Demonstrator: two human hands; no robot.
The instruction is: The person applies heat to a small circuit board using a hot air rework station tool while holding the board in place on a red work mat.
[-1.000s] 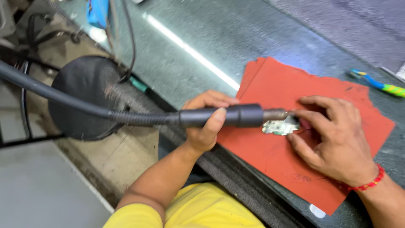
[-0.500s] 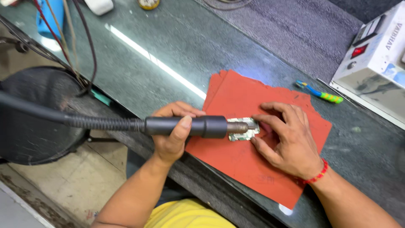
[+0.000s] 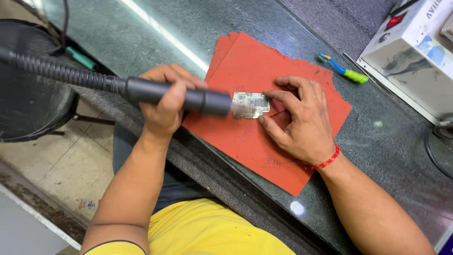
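My left hand (image 3: 165,101) grips a dark grey hot-air handle (image 3: 179,97) with a ribbed hose (image 3: 56,71) trailing off to the left. Its nozzle end points at the left edge of a small green circuit board (image 3: 252,104). The board lies flat on a red-orange mat (image 3: 264,71) on the dark stone counter (image 3: 155,42). My right hand (image 3: 297,120) rests on the mat with thumb and forefinger pinching the board's right edge. A red bead bracelet circles that wrist.
A blue, green and yellow toothbrush (image 3: 344,69) lies beyond the mat. A white box-shaped machine (image 3: 415,56) with a red switch stands at the far right, a black cable (image 3: 434,146) beside it. A round black stool (image 3: 33,104) sits left, below the counter edge.
The view has shifted, so the mat and hands sit more central. The nozzle stays at the board's left edge and my right hand keeps holding the board.
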